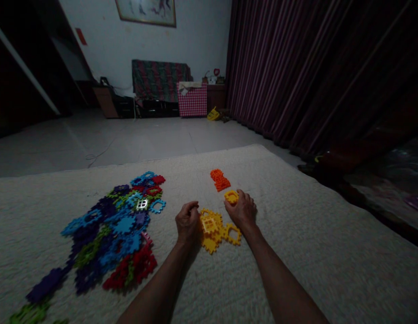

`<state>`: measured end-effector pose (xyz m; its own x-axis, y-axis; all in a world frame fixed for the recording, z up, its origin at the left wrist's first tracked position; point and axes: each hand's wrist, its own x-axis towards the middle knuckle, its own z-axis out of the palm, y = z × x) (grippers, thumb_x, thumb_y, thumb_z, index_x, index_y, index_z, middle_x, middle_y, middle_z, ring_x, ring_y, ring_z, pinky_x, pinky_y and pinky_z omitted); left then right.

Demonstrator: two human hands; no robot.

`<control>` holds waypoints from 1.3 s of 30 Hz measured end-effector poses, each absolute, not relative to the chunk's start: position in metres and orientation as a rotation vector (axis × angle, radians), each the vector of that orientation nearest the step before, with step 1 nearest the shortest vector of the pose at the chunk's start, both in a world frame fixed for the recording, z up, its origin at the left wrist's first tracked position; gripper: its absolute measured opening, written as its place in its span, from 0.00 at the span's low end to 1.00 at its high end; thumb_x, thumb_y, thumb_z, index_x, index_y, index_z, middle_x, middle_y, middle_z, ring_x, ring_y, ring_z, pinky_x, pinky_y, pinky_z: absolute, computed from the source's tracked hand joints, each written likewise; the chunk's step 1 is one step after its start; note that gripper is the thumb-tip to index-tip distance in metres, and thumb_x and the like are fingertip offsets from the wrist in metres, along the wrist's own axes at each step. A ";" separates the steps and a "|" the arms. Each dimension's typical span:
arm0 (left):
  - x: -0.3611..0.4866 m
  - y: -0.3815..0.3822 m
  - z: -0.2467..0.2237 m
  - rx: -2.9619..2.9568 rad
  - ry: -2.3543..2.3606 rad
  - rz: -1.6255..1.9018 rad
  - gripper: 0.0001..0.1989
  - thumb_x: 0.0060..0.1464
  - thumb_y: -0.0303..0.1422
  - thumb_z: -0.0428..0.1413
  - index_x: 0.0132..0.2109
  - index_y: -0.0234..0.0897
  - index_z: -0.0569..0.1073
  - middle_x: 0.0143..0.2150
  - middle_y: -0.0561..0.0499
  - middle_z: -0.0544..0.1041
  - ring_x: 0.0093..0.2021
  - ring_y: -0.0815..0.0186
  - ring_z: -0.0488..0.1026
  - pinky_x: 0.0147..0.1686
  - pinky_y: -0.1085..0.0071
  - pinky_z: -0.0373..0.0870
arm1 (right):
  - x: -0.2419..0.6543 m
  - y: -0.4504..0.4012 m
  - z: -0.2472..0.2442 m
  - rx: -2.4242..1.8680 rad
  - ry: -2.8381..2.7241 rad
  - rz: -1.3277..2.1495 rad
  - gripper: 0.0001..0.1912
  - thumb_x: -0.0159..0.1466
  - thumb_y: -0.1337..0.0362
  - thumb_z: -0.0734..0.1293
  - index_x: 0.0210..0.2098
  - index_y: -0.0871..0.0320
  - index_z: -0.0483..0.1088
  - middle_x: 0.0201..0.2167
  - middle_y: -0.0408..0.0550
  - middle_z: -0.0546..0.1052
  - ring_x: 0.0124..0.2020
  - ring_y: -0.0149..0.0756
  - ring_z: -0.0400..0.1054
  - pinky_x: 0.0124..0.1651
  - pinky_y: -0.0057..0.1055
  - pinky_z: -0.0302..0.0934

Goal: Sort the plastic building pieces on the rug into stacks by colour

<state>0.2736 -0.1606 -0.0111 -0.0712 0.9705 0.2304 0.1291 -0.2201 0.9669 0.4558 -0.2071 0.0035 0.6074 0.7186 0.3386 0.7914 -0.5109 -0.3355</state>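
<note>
Several yellow toothed plastic pieces (211, 228) lie in a loose pile on the pale quilted cover. Just left of that pile is my left hand (188, 221), its fingers curled in; whether anything small is inside them is hidden. My right hand (242, 209) grips a yellow piece with an open centre (231, 196) beyond the pile, thumb and fingers at its edge. Past it, orange pieces (220, 180) form a small overlapping stack. A big mixed heap of blue, purple, green and red pieces (123, 225) spreads out on the left.
The pale cover (297, 252) ends at a far edge, with grey floor tiles (168, 135) beyond. Low cabinets and a red-checked cloth (193, 101) stand by the back wall. Dark purple curtains (279, 67) hang at the right. A thin cable lies on the floor at the left.
</note>
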 end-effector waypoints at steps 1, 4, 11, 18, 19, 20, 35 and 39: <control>0.273 -0.159 -0.012 1.410 1.252 1.381 0.14 0.48 0.33 0.52 0.37 0.35 0.80 0.35 0.47 0.81 0.37 0.61 0.78 0.41 0.66 0.73 | 0.457 -0.207 0.003 -2.381 -1.199 -0.216 0.31 0.60 0.50 0.68 0.58 0.59 0.63 0.50 0.57 0.72 0.50 0.49 0.66 0.50 0.39 0.56; 0.271 -0.157 -0.014 1.396 1.239 1.372 0.14 0.48 0.33 0.52 0.38 0.35 0.80 0.35 0.46 0.82 0.38 0.62 0.78 0.42 0.66 0.72 | 0.461 -0.206 0.002 -2.376 -1.211 -0.222 0.29 0.61 0.51 0.68 0.57 0.58 0.64 0.50 0.56 0.73 0.50 0.48 0.66 0.49 0.38 0.55; 0.271 -0.155 -0.018 1.407 1.231 1.361 0.14 0.49 0.33 0.52 0.39 0.34 0.80 0.35 0.46 0.82 0.38 0.62 0.78 0.42 0.66 0.72 | 0.466 -0.204 -0.004 -2.342 -1.226 -0.224 0.28 0.61 0.51 0.67 0.56 0.59 0.64 0.49 0.57 0.73 0.50 0.48 0.65 0.51 0.40 0.55; 0.273 -0.156 -0.017 1.464 1.242 1.346 0.14 0.50 0.33 0.51 0.39 0.34 0.80 0.35 0.46 0.82 0.38 0.62 0.78 0.43 0.66 0.73 | 0.466 -0.211 0.000 -2.119 -1.165 -0.169 0.36 0.58 0.50 0.68 0.61 0.60 0.59 0.57 0.60 0.65 0.54 0.49 0.64 0.53 0.42 0.60; 0.273 -0.156 -0.017 1.473 1.242 1.345 0.14 0.50 0.33 0.51 0.39 0.35 0.80 0.35 0.46 0.82 0.37 0.62 0.78 0.43 0.66 0.73 | 0.466 -0.215 0.001 -2.089 -1.144 -0.157 0.35 0.58 0.51 0.67 0.60 0.60 0.60 0.57 0.60 0.65 0.54 0.49 0.64 0.53 0.42 0.60; 0.273 -0.155 -0.017 1.479 1.238 1.343 0.14 0.50 0.32 0.51 0.39 0.35 0.80 0.35 0.46 0.82 0.37 0.62 0.78 0.43 0.66 0.73 | 0.466 -0.220 0.001 -2.063 -1.123 -0.139 0.32 0.59 0.51 0.66 0.59 0.59 0.61 0.56 0.59 0.66 0.52 0.48 0.65 0.52 0.41 0.61; 0.274 -0.159 -0.006 1.397 1.232 1.340 0.15 0.46 0.31 0.50 0.37 0.34 0.80 0.33 0.47 0.82 0.35 0.62 0.78 0.39 0.67 0.74 | 0.452 -0.301 0.034 -1.950 -1.714 0.448 0.28 0.51 0.65 0.69 0.52 0.57 0.68 0.50 0.52 0.70 0.53 0.42 0.63 0.59 0.39 0.58; 0.274 -0.159 -0.007 1.414 1.213 1.351 0.15 0.46 0.32 0.50 0.36 0.34 0.80 0.34 0.46 0.82 0.35 0.62 0.78 0.39 0.67 0.74 | 0.444 -0.304 0.042 -1.982 -1.734 0.429 0.17 0.53 0.67 0.67 0.44 0.56 0.70 0.44 0.49 0.70 0.50 0.41 0.64 0.57 0.37 0.60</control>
<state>0.2740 -0.1594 -0.0071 -0.0377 0.9773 0.2087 0.1023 -0.2039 0.9736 0.4442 -0.3038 0.0416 0.1531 0.9857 0.0706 0.8393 -0.0919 -0.5359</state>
